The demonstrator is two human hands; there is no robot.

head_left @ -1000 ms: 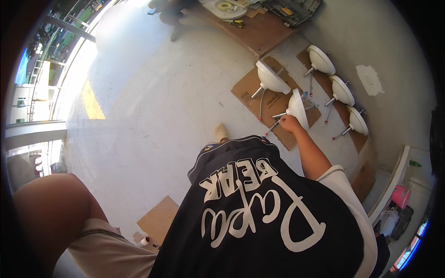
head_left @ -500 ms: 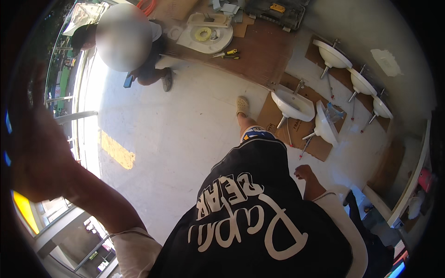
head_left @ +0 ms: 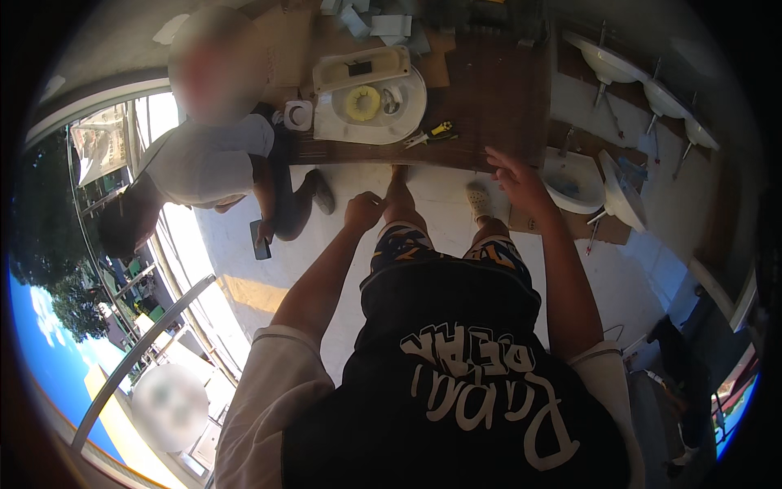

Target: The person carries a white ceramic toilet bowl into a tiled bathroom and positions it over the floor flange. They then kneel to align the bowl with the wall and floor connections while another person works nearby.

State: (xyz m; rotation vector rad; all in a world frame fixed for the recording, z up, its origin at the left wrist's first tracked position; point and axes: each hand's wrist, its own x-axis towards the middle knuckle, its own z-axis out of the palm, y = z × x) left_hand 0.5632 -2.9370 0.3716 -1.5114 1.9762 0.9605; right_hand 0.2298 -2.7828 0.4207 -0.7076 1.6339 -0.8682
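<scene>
My left hand point(head_left: 364, 212) hangs in front of the table edge with its fingers curled closed. Whether anything is inside it is hidden. Held out to the right, my right hand point(head_left: 520, 181) is open, its fingers apart and holding nothing, near the front right corner of the brown table point(head_left: 497, 106). On that table, pliers point(head_left: 429, 135) with yellow and black handles lie nearest to my hands. Behind them lies a cream-white rounded ceramic piece point(head_left: 326, 114) bearing a yellow ring point(head_left: 363, 103). A long cream tray-like piece point(head_left: 334, 77) sits against its back.
White washbasins point(head_left: 611, 65) stand along the right, some on cardboard point(head_left: 529, 222). At the left, a person in a white shirt point(head_left: 199, 163) holds a dark phone point(head_left: 261, 240). Cardboard point(head_left: 285, 49) and pale scraps point(head_left: 391, 26) lie on the table's back. A metal rail point(head_left: 155, 342) runs lower left.
My view has swung round and closer to the table. Both my hands have come forward, the left down from the far left edge. The other person now appears more fully at the left.
</scene>
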